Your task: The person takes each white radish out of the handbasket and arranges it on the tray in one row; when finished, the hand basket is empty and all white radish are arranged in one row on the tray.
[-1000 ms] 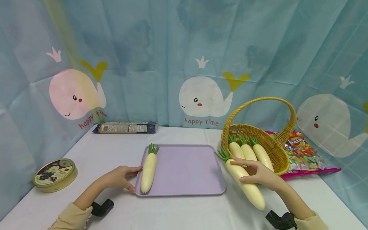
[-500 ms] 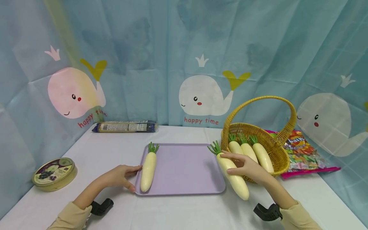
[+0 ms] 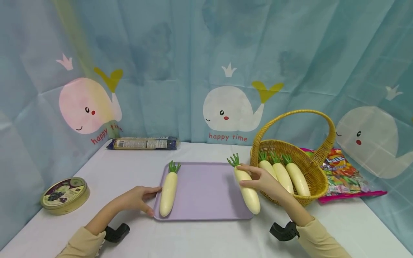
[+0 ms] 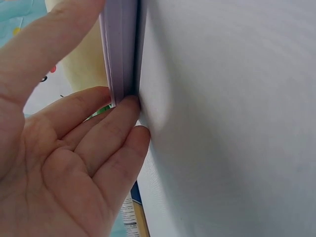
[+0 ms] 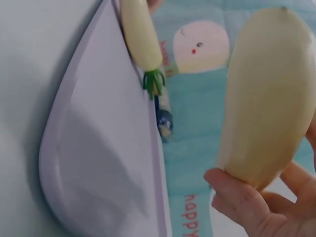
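Held radish [image 3: 247, 191]: hangs tilted at the right edge of the purple tray [image 3: 206, 191], pinched between thumb and fingers of the right hand [image 3: 262, 181]. In the right wrist view, appears raised off the tray, root end uppermost; in the head view alone, shows its leaves. Left hand [image 3: 138, 200]: grips nothing, fingers extended; in the left wrist view, plainly touches the tray's outer edge. Lying radish [image 3: 169, 195]: rests along the tray's left side. Between both radishes: broad room across the tray. In front: open stretch of table [image 3: 206, 238]. Close on the right: wicker basket [image 3: 318, 182] with three radishes [image 3: 284, 177]. Behind: long packet [image 3: 142, 143], partly caught by both wrist views. From the head only: round tin [image 3: 65, 195] at left, candy bag [image 3: 343, 175] beside the basket.
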`<state>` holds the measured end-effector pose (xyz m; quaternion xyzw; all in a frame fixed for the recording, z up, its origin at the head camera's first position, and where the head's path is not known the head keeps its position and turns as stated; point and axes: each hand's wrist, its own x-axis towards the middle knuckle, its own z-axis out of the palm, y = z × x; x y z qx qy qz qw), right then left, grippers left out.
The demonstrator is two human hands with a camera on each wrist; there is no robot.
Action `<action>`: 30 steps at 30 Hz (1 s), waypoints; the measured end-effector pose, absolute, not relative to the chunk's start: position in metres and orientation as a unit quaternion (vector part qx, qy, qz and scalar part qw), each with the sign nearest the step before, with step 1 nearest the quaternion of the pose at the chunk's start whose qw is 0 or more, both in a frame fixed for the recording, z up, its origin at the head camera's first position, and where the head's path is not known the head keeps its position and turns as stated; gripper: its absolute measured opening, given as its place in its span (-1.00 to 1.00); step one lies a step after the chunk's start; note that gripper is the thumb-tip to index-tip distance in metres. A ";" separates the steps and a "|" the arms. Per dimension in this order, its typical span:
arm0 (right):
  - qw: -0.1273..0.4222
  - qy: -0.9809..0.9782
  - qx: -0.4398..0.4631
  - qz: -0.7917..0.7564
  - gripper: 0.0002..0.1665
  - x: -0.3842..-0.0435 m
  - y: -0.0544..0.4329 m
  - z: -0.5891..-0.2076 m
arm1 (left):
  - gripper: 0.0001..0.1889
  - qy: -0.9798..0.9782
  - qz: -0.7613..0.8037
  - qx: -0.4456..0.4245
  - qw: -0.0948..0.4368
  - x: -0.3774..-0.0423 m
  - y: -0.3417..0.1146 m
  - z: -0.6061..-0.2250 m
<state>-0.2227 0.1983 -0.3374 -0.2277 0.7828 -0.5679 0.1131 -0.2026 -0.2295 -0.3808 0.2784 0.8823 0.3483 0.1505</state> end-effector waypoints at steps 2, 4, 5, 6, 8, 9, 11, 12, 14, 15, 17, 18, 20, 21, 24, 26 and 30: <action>0.109 0.785 -0.215 -0.570 -0.34 -0.224 0.193 -0.339 | -0.08 0.884 0.344 0.280 0.146 -0.203 -0.229 -0.381; 0.107 0.791 -0.199 -0.569 -0.33 -0.225 0.186 -0.339 | -0.07 0.885 0.343 0.279 0.144 -0.203 -0.229 -0.382; 0.103 0.795 -0.195 -0.565 -0.33 -0.226 0.183 -0.339 | -0.08 0.885 0.344 0.279 0.144 -0.203 -0.229 -0.382; 0.101 0.798 -0.195 -0.561 -0.33 -0.227 0.180 -0.339 | -0.08 0.885 0.342 0.280 0.144 -0.203 -0.229 -0.382; 0.105 0.796 -0.200 -0.561 -0.33 -0.228 0.173 -0.339 | -0.07 0.886 0.339 0.278 0.147 -0.203 -0.229 -0.382; 0.107 0.794 -0.202 -0.564 -0.33 -0.228 0.169 -0.339 | -0.07 0.887 0.338 0.278 0.147 -0.203 -0.230 -0.382; 0.111 0.788 -0.210 -0.568 -0.33 -0.230 0.162 -0.340 | -0.07 0.888 0.335 0.277 0.147 -0.203 -0.230 -0.381; 0.114 0.784 -0.215 -0.571 -0.33 -0.230 0.158 -0.340 | -0.07 0.889 0.334 0.276 0.147 -0.204 -0.230 -0.381; 0.119 0.778 -0.215 -0.578 -0.33 -0.232 0.150 -0.342 | -0.07 0.888 0.336 0.276 0.148 -0.204 -0.230 -0.381; 0.120 0.777 -0.215 -0.579 -0.34 -0.233 0.146 -0.343 | -0.07 0.887 0.339 0.276 0.150 -0.205 -0.231 -0.382; 0.121 0.773 -0.218 -0.584 -0.35 -0.235 0.138 -0.346 | -0.06 0.883 0.346 0.275 0.155 -0.205 -0.231 -0.382; 0.123 0.771 -0.218 -0.586 -0.36 -0.236 0.134 -0.347 | -0.06 0.882 0.350 0.274 0.157 -0.206 -0.231 -0.383; 0.128 0.769 -0.217 -0.588 -0.36 -0.238 0.127 -0.351 | -0.06 0.878 0.357 0.273 0.162 -0.206 -0.231 -0.384; 0.131 0.769 -0.216 -0.587 -0.37 -0.239 0.124 -0.352 | -0.06 0.877 0.360 0.275 0.163 -0.205 -0.231 -0.385; 0.141 0.770 -0.207 -0.587 -0.37 -0.240 0.115 -0.356 | -0.07 0.875 0.360 0.279 0.162 -0.204 -0.230 -0.385; 0.144 0.769 -0.205 -0.589 -0.37 -0.240 0.109 -0.357 | -0.08 0.877 0.358 0.280 0.157 -0.204 -0.229 -0.385; 0.141 0.770 -0.202 -0.588 -0.37 -0.241 0.099 -0.359 | -0.08 0.881 0.353 0.275 0.155 -0.203 -0.229 -0.384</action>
